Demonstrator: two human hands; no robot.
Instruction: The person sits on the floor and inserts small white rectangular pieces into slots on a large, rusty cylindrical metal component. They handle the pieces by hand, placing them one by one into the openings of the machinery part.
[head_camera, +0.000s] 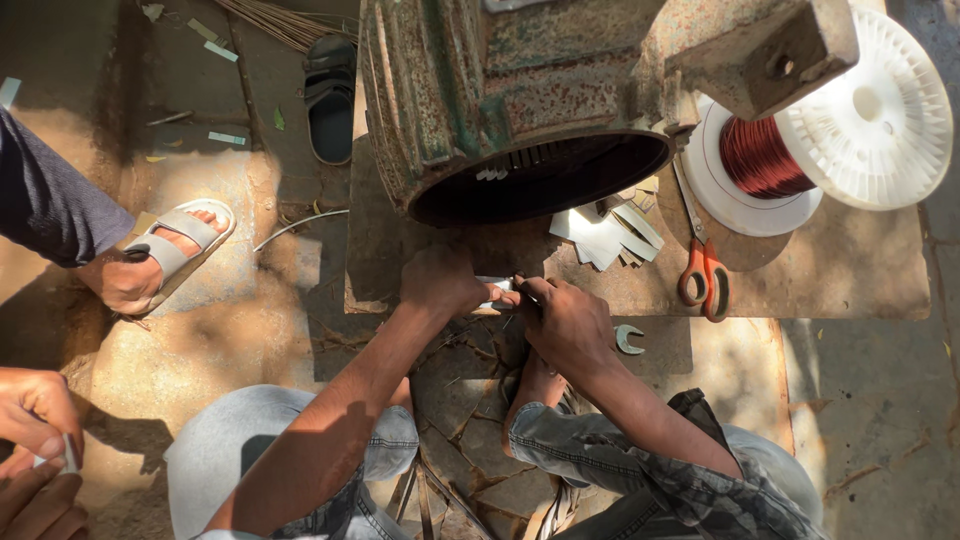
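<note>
Hands, left (440, 283) and right (565, 320), pinch a white paper strip (497, 285).

Hard sunlight falls from the upper right, glaring off the white spool (880, 110) and the pale ground, throwing deep sharp-edged shadows beneath the rusty motor housing (520, 90), while the picture stays crisp, bending slightly at the edges.

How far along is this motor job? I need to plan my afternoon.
Done: a pile of cut paper strips lies by the scissors. In hand: the left hand and right hand work one white strip. Left: the motor shell shows bare slots, and the copper wire spool looks full.
</note>
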